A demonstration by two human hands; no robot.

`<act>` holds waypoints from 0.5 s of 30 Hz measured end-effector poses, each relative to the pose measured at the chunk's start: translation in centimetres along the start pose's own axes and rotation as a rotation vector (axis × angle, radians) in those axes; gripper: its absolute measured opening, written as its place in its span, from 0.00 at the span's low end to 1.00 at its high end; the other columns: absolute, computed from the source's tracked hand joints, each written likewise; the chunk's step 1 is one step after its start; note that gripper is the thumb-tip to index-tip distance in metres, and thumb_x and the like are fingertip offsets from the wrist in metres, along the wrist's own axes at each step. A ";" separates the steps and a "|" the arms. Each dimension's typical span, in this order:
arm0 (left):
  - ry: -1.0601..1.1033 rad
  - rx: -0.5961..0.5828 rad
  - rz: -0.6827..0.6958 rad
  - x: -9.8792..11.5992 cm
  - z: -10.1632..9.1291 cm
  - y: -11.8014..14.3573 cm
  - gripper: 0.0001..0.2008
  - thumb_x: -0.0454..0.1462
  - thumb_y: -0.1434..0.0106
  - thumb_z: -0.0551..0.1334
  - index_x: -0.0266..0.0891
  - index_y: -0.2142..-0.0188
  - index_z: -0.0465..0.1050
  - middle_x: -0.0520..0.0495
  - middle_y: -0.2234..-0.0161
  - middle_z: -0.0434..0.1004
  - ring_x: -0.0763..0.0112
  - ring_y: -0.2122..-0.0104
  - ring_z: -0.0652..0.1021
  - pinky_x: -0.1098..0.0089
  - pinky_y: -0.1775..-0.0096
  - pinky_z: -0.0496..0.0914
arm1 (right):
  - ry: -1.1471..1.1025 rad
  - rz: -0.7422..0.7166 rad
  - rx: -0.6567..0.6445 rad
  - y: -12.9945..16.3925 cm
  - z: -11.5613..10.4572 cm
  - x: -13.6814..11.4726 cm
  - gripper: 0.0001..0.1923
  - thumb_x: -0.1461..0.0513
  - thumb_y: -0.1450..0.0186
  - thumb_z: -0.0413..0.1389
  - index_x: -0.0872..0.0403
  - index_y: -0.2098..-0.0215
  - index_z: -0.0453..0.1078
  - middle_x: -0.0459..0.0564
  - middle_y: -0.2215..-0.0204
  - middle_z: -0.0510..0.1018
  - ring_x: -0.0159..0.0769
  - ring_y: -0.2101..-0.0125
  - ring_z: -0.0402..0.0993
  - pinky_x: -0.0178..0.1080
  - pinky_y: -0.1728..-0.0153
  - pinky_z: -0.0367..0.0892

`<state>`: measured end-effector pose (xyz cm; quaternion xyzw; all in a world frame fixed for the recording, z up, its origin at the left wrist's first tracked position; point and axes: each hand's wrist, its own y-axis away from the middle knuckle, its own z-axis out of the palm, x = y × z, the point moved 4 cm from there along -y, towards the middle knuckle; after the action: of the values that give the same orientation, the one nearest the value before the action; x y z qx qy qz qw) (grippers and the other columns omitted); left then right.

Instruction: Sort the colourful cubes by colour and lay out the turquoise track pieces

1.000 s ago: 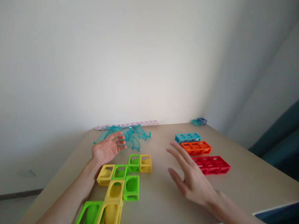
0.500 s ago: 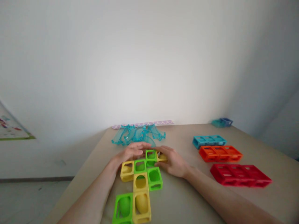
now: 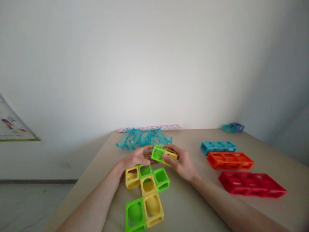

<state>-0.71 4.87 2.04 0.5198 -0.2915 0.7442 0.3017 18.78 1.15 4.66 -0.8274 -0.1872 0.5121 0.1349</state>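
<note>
Both my hands hold a joined pair of hollow cubes just above the table. My left hand (image 3: 137, 157) grips the green cube (image 3: 158, 153); my right hand (image 3: 181, 163) grips the yellow cube (image 3: 172, 155) stuck to it. Below them a cluster of green and yellow hollow cubes (image 3: 146, 187) lies flat on the beige table (image 3: 193, 206), running toward me.
A heap of clear teal curved pieces (image 3: 142, 139) lies behind my hands. To the right lie a blue frame (image 3: 218, 147), an orange frame (image 3: 230, 160) and a red frame (image 3: 252, 184). Small teal and blue blocks (image 3: 233, 127) sit in the far right corner.
My hands came in from apart, closed on the far green and yellow cubes, and lifted that pair off the cluster. The view shifted left.
</note>
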 end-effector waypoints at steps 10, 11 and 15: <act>-0.132 -0.030 -0.126 0.0 0.2 0.2 0.25 0.33 0.46 0.68 0.38 0.47 0.71 0.37 0.47 0.74 0.55 0.48 0.74 0.59 0.48 0.65 | -0.424 0.343 -0.221 0.2 1.9 1.9 0.24 0.44 0.37 0.51 0.56 0.62 0.71 0.46 0.76 0.74 0.32 0.80 0.69 0.32 0.85 0.63; -0.147 -0.017 -0.129 0.0 0.1 0.2 0.24 0.34 0.45 0.68 0.38 0.48 0.71 0.38 0.48 0.75 0.56 0.50 0.75 0.60 0.49 0.66 | -0.456 0.310 -0.239 0.2 1.8 1.7 0.23 0.46 0.38 0.54 0.56 0.59 0.71 0.47 0.73 0.74 0.33 0.78 0.70 0.31 0.83 0.64; -0.196 0.005 -0.110 0.1 -0.1 0.1 0.24 0.35 0.46 0.68 0.40 0.48 0.72 0.40 0.49 0.75 0.57 0.51 0.75 0.61 0.50 0.66 | -0.529 0.173 -0.337 0.4 1.3 0.9 0.25 0.52 0.45 0.63 0.53 0.52 0.68 0.47 0.66 0.75 0.35 0.70 0.71 0.32 0.76 0.67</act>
<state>-0.85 4.85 2.08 0.6060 -0.2887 0.6728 0.3110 18.03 1.18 3.21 -0.6892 -0.2271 0.6806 -0.1013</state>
